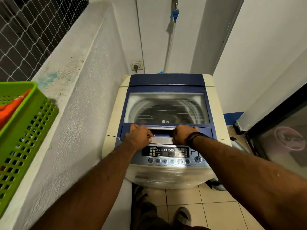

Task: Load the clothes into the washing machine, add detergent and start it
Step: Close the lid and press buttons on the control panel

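A cream top-loading washing machine (113, 113) stands in front of me, its blue lid (166, 80) with a glass window lying closed. Through the window I see the steel drum. My left hand (139, 136) and my right hand (183, 135) both curl their fingers into the lid handle (162, 135) at the lid's near edge, one at each end. Below the hands lies the control panel (166, 156) with its row of round buttons. A green plastic laundry basket (28, 130) with red clothes (10, 108) in it sits on the ledge at far left.
A rough white half-wall (74, 105) runs along the left, topped by netting. A wall socket (136, 65) and a water hose with a blue tap (174, 14) are behind the machine. A dark glass door (282, 143) is at right. My feet stand on beige tiles (207, 205).
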